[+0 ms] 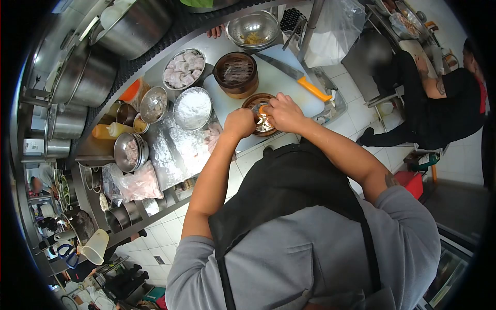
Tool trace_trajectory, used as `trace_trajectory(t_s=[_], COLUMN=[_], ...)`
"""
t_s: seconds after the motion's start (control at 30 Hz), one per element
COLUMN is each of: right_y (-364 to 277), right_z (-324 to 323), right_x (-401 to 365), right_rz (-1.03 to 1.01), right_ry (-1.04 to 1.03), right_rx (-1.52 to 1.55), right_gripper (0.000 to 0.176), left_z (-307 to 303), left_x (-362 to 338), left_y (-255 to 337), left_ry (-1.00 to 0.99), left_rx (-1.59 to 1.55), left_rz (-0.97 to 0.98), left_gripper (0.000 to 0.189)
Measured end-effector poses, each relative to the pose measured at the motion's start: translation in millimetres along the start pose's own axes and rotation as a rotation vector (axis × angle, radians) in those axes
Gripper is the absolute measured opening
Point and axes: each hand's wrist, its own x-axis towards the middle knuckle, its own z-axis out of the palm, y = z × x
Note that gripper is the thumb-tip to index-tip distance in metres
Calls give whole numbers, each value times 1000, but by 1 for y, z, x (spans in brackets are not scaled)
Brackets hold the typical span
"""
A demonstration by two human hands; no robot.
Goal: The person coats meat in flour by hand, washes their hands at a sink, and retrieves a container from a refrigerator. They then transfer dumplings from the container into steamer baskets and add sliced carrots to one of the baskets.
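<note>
A small round bamboo steamer (259,96) with a shiny metal dish (264,124) inside sits near the front edge of the white cutting board (222,98). At its left rim is my left hand (241,123), closed, with the fingertips tucked inside and hidden. My right hand (285,112) reaches in from the right, its bent fingers against a small orange piece (266,109) over the dish. Just behind stands a taller bamboo steamer (236,75) with dark, wet-looking slats. A knife with a yellow handle (314,89) lies to the right on the board.
Left of the board are a bowl of pale meat pieces (183,68), a bowl of white powder (192,108) and spilled powder. A colander (254,30) stands behind. Pots (132,31) line the shelf above left. Another person (439,98) works at the right.
</note>
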Motion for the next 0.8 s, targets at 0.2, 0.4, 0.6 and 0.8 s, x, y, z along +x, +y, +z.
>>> trace_trajectory(t_s=[0.2,0.4,0.6,0.8], right_y=[1,-19,20,43], right_z=[-9,-109,-298,-400], right_x=[2,23,70,127], right_rz=[80,348,-53,-77], right_ry=[200,208,991,1016], right_rx=[510,1236,308,-247], right_gripper=[45,25,18,15], left_z=[-14,-60,-66,-5], left_x=[-9,-7,-28,-47], left_y=[12,67,23,-22], left_ry=[466,686,759,606], left_rx=[-676,-1309,-1174,-1101], left_rz=[61,111,-20,-248], left_gripper=[14,15,17,18])
